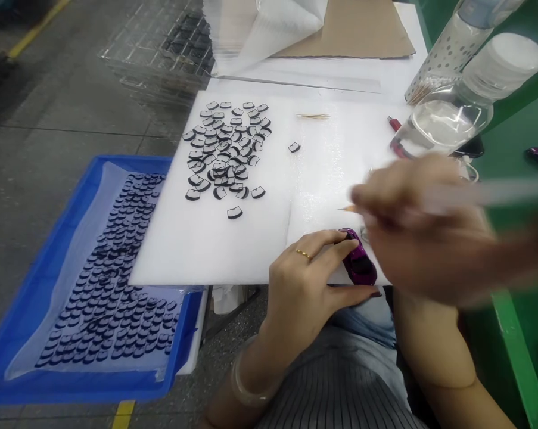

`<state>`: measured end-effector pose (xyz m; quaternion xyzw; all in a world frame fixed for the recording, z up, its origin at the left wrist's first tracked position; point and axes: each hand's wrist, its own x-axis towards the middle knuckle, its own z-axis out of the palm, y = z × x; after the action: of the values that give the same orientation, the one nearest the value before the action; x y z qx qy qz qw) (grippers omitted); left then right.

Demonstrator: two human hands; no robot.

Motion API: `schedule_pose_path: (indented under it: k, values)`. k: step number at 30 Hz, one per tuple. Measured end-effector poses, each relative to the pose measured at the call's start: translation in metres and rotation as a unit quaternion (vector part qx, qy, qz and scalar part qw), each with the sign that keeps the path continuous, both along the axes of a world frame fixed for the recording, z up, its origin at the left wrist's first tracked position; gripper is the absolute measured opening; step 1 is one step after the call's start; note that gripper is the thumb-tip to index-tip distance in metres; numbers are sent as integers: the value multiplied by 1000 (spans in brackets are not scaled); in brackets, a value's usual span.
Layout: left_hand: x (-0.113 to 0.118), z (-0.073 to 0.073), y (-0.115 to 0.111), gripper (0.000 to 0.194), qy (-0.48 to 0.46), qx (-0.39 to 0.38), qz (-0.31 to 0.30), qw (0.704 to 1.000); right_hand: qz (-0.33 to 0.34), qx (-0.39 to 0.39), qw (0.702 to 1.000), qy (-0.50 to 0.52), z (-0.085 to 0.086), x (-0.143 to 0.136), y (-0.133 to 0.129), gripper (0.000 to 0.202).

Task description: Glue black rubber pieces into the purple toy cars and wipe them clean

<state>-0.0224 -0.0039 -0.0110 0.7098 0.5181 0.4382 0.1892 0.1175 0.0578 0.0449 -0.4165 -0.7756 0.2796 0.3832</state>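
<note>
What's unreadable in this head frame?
- Right hand: motion-blurred in the head view; its grip on the thin wooden stick is unclear.
- Shiny purple toy car: partly covered by left hand fingers.
- Clear plastic bottle: cut off by the top edge.

1. A white foam sheet (197, 250) covers the bench.
2. A heap of small black-and-white pieces (226, 149) lies on the sheet's far left part; 1 stray piece (294, 147) sits apart to its right.
3. A blue tray (36, 286), lined with clear film, holds rows of dark pieces (112, 280), left of the sheet.
4. A clear bottle (456, 107) lies on its side at the far right.
5. Brown cardboard (362, 30) lies at the far edge.
6. A thin stick (312, 116) rests beyond the stray piece.
</note>
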Motion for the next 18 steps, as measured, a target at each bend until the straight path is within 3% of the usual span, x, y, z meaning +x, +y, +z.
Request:
schedule_pose_path:
  k: [3,4,6,8,9,12,15,18]
  values:
    - [1,-2,-2,42,13,6,6,1000,79,-118,975,168,-6,-4,7,33]
    - [1,-3,-3,43,20,10,3,1000,46,-118,969,211,-7,1,4,31]
    - [1,-5,-3,44,34,30,-5,999,-116,-51,967,219,-9,14,-5,19]
    - [2,-7,-3,42,44,47,-6,998,-251,-7,959,134,-16,28,-7,8]
    - [2,-8,-3,41,48,52,-5,997,-273,-1,959,70,-21,32,-4,7]
    - [2,-9,-3,42,53,60,-3,997,-224,53,972,-51,-36,34,6,4]
    - [1,-8,-4,44,49,58,-9,997,-228,147,962,14,-34,32,-4,13]
    - [0,-6,-4,45,41,50,-12,998,-211,104,968,88,-23,37,-35,18]
